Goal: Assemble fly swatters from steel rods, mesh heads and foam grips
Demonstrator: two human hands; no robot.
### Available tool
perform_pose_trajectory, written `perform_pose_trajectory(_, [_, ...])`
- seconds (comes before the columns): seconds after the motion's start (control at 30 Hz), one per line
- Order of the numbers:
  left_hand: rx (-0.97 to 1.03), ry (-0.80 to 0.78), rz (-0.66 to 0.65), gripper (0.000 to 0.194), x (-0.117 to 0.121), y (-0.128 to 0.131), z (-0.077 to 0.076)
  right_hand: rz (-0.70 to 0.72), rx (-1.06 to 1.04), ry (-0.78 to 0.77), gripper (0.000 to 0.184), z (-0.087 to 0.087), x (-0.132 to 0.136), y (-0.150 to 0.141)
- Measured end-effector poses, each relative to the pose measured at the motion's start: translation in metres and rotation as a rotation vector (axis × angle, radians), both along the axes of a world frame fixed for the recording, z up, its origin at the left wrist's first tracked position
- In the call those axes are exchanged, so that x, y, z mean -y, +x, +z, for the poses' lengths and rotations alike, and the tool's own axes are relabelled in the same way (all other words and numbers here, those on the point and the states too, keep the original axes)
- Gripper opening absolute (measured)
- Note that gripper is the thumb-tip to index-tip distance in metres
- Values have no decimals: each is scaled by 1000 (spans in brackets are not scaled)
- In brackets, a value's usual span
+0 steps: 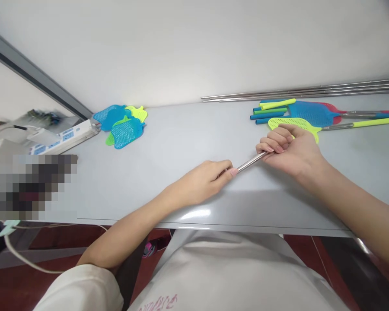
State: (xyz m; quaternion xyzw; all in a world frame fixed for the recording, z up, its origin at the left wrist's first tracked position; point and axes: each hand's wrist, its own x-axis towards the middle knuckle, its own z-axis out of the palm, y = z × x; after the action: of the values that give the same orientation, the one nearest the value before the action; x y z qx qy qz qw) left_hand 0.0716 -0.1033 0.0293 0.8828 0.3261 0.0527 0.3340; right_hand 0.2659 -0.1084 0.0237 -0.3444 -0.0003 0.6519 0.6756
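Note:
A shiny metal rod [251, 163] slants up to the right between my two hands, above the table's middle. My left hand [210, 179] pinches its lower end between thumb and curled fingers. Around the upper end, my right hand [290, 149] is closed with its palm side showing; the end itself is hidden there. Just behind my right hand lies a yellow fly swatter [293, 124] with a metal shaft and a yellow grip. Beyond it are a blue swatter head [313, 113] and a partly covered red one [332, 108].
Several blue, green and yellow tubes [269, 113] lie beside the swatters. Long metal rods [304, 91] rest along the wall. Loose swatter heads [128, 133] are piled at the left, near a power strip [66, 137] with cables. The grey table's front edge [246, 229] is close to my body.

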Motion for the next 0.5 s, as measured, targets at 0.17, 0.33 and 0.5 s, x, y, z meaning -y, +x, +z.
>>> perform_pose_trajectory(0.17, [-46,179,97,35,-17,-9,0,-52,-65,-16,31,2,-3,5])
perform_pose_trajectory(0.33, [-110,316,271,37,-45,-29,1,-70,-96,-17,30,4,-4,6])
perform_pose_trajectory(0.5, [-246,332,646,37,-89,-74,-2,-40,-62,-9,31,2,-6,7])
